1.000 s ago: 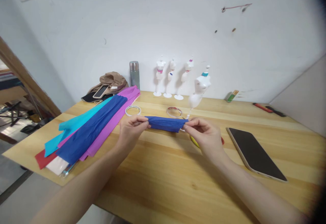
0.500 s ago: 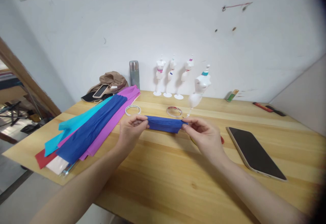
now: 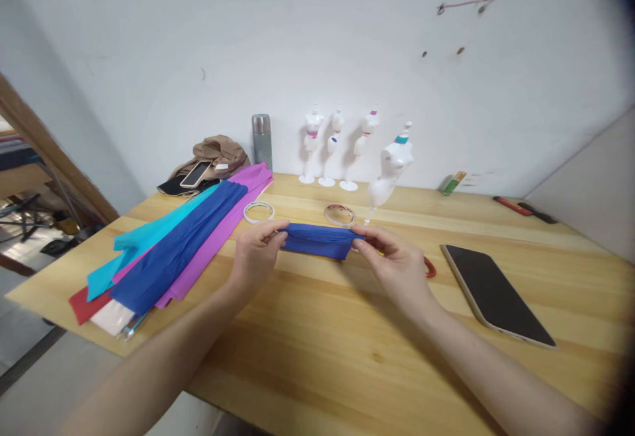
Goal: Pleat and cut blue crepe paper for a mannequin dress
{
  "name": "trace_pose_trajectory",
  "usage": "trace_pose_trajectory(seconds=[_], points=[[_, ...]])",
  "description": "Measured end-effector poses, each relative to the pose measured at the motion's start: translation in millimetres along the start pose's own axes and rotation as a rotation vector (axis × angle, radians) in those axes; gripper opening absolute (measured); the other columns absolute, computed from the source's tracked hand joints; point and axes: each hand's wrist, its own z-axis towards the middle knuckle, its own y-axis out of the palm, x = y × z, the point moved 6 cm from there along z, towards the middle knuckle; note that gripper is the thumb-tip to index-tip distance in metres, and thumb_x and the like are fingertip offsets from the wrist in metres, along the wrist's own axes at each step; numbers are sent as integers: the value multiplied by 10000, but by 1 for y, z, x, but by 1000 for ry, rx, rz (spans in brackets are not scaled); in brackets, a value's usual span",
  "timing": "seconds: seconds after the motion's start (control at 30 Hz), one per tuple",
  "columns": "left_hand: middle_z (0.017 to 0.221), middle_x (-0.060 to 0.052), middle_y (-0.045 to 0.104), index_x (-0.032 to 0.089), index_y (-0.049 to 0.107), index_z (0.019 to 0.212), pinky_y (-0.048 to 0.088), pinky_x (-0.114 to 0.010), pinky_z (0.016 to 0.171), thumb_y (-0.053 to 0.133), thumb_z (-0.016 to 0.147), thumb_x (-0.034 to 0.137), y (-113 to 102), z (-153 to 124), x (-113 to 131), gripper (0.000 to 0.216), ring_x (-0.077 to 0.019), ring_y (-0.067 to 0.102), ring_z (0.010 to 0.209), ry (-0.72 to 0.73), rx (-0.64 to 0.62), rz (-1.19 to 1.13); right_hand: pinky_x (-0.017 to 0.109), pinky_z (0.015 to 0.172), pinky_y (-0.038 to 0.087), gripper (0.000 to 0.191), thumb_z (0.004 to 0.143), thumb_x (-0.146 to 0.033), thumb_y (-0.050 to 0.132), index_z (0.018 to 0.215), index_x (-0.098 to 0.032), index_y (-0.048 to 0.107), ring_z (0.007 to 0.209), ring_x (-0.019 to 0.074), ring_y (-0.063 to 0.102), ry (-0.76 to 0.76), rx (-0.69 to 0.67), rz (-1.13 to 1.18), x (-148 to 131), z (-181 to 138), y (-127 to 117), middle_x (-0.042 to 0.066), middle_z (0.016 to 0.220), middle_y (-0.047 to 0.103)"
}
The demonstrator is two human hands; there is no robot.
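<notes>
Here, my left hand [image 3: 255, 255] and right hand [image 3: 393, 262] pinch opposite ends of the blue paper strip [image 3: 317, 241] with closed fingers, just over the counter [image 3: 322, 337]. Folding step, I judge; the next move needs aligned edges and gentle tension.

A red loop [image 3: 429, 267] — mostly hidden behind the right hand [image 3: 397, 267] — cannot be identified.

Reaches both bare forearms forward, left hand [image 3: 255, 254] and right hand [image 3: 394, 264] level, near each other, thumbs and fingertips pinched closed.
</notes>
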Motion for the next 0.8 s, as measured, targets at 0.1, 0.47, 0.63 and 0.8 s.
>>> trace_pose_trajectory(seconds=[0.1, 0.47, 0.63, 0.8], points=[[726, -5, 715, 207, 746, 894, 537, -288, 665, 604, 751, 158, 0, -1, 3, 208, -143, 645, 631, 16, -1, 47, 391, 780, 531, 191, 784, -338, 640, 911, -232, 736, 809, 228, 678, -29, -4, -37, -5, -2, 1, 47, 928, 745], [643, 14, 680, 190, 716, 797, 497, -232, 566, 605, 737, 176, 2, -1, 1, 127, -124, 627, 562, -75, -22, 1, 358, 736, 514, 156, 804, -333, 622, 872, -224, 710, 760, 211, 664, -53, -31, -48, -9, -2, 1, 34, 849, 726], [634, 15, 670, 188, 689, 778, 492, -243, 573, 599, 746, 206, 4, -1, -3, 97, -140, 644, 581, -123, -51, 18, 352, 721, 508, 153, 788, -332, 606, 834, -220, 700, 753, 216, 662, -20, -44, -72, -14, -2, 2, 36, 826, 726], [591, 28, 622, 190, 636, 821, 467, -249, 572, 554, 786, 208, 6, -1, -8, 91, -146, 642, 580, -151, -104, 140, 348, 687, 498, 161, 781, -347, 592, 809, -220, 686, 705, 218, 660, 40, -75, -117, -8, -2, 5, 31, 774, 720]])
